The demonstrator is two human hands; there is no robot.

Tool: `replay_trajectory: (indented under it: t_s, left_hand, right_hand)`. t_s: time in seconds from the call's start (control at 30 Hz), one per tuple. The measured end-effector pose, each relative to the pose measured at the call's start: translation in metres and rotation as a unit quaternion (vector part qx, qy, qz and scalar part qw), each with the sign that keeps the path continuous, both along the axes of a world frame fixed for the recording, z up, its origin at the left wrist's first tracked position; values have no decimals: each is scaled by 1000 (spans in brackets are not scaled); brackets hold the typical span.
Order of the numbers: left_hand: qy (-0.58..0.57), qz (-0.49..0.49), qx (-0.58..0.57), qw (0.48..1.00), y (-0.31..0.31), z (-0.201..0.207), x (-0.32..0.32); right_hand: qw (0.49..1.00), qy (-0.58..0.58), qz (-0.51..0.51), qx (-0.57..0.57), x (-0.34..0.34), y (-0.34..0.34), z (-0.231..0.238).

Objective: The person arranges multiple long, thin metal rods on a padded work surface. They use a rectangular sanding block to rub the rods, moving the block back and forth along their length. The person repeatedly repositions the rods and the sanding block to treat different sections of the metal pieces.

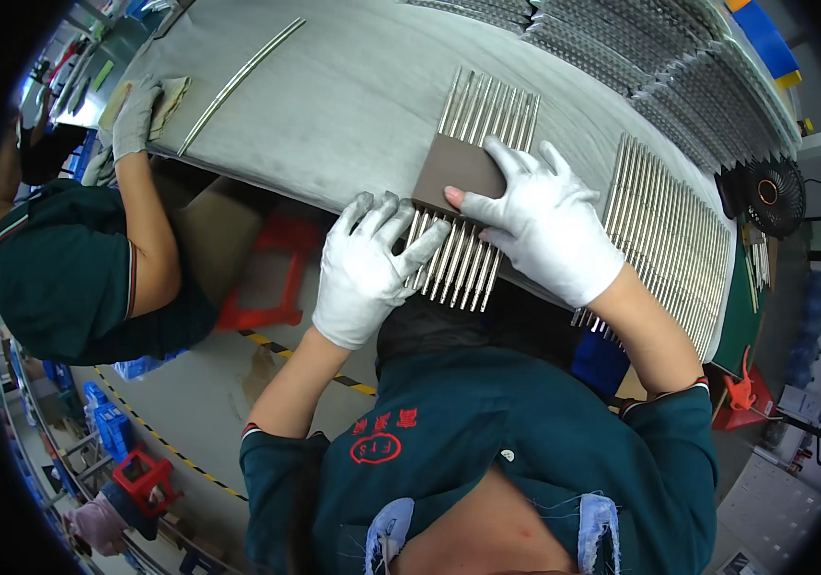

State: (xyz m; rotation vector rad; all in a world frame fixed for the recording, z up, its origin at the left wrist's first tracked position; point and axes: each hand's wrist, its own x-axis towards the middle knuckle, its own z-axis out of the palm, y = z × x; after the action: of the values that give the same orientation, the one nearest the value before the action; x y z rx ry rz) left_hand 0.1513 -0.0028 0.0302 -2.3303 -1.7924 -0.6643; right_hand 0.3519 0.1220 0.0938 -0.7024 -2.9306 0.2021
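A row of slim metal rods (473, 182) lies side by side at the near edge of the grey felt-covered workbench (334, 96), and a brown rectangular sanding block (456, 172) sits flat across their middle. The right hand (544, 225), in a white glove, lies over the block's right end with its fingers spread and the forefinger pressed along the block's near edge; it grips nothing, it bears down. The left hand (367, 264), also gloved, rests with its fingers spread flat on the near ends of the rods, pinning them to the felt just left of the block. To do this stroke well, I judge that the left hand should hold the rods tight together so none rolls or rides over its neighbour, while the right hand keeps the block level and moves it along the rods' length, not across them. Even pressure matters, since a tilted block would touch only a few rods. Further right lies a wider bank of similar rods (664, 230). On the far left, a co-worker's gloved hand (134, 117) presses a cloth (173, 96) beside a long bar (238, 81).
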Motion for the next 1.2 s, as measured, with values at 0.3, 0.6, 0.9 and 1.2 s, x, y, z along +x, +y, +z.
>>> replay_trajectory:
  t_s: [0.3,0.6,0.9,1.2]
  left_hand:
    - [-16,-6,-14,1000,-1,-3,3]
    - [14,10,-1,1000,-4,2,1]
    - [-39,-71,24,996,-8,-10,12]
    - [-44,-82,51,994,-7,-9,14]
  right_hand:
    - [999,-37,-30,20,14,-8,-3]
    - [997,23,-78,5,3,72,-1]
    - [989,-17,-141,-31,36,44,-3]
    - [985,-88,-144,-28,45,22,1]
